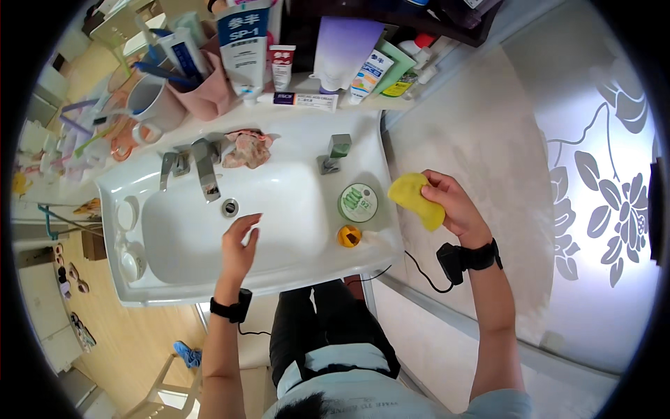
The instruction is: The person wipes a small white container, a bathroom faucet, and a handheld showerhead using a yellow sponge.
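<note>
My right hand (452, 206) grips a yellow sponge (417, 201) with a scalloped edge, held up just beyond the right rim of the white washbasin (272, 279). Over the bowl hangs my left hand (241, 241), empty, its thumb apart from the fingers. The drain (229, 207) lies close to its fingertips. On the basin's right ledge, nearest the sponge, sit a round green-and-white tub (358, 202) and a small orange container (349, 236). A grey faucet (206, 171) and a crumpled pink cloth (248, 148) are at the back of the basin.
A grey square-topped dispenser (335, 153) stands on the back right ledge. The shelf behind carries tubes, a pink cup (209, 91) of brushes and a white mug (155, 105). Soap dishes (130, 262) line the left ledge. A patterned glass panel (593, 188) rises at right.
</note>
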`<control>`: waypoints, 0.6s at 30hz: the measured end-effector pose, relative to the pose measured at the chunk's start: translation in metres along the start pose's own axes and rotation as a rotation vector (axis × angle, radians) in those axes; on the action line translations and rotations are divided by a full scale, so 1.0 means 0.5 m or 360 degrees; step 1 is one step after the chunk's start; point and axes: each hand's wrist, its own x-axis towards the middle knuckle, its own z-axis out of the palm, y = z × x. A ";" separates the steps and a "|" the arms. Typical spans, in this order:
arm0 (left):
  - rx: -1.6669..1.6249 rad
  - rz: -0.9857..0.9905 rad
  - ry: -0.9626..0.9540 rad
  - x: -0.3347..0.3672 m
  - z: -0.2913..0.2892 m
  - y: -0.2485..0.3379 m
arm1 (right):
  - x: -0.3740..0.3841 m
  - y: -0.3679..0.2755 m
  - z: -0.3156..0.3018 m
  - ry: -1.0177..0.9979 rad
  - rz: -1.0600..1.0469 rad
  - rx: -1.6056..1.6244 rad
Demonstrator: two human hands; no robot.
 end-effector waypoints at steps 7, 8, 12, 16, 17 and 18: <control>-0.0327 -0.0260 0.0212 -0.080 -0.183 -0.112 | -0.052 -0.001 0.176 0.0041 0.0139 0.0177; -0.0342 -0.0281 0.0209 -0.077 -0.206 -0.119 | -0.049 0.007 0.208 0.0005 0.0160 0.0200; -0.0534 -0.0294 0.0269 -0.084 -0.310 -0.222 | -0.003 0.066 0.390 0.0044 0.0239 0.0193; -0.0447 -0.0325 0.0277 -0.096 -0.411 -0.284 | 0.121 0.240 0.595 -0.0106 0.0121 -0.0063; -0.0321 -0.0313 0.0354 -0.101 -0.447 -0.289 | 0.162 0.283 0.657 -0.0132 0.0146 -0.0136; -0.0216 -0.0307 0.0407 -0.107 -0.481 -0.285 | 0.201 0.322 0.715 -0.0180 0.0182 -0.0166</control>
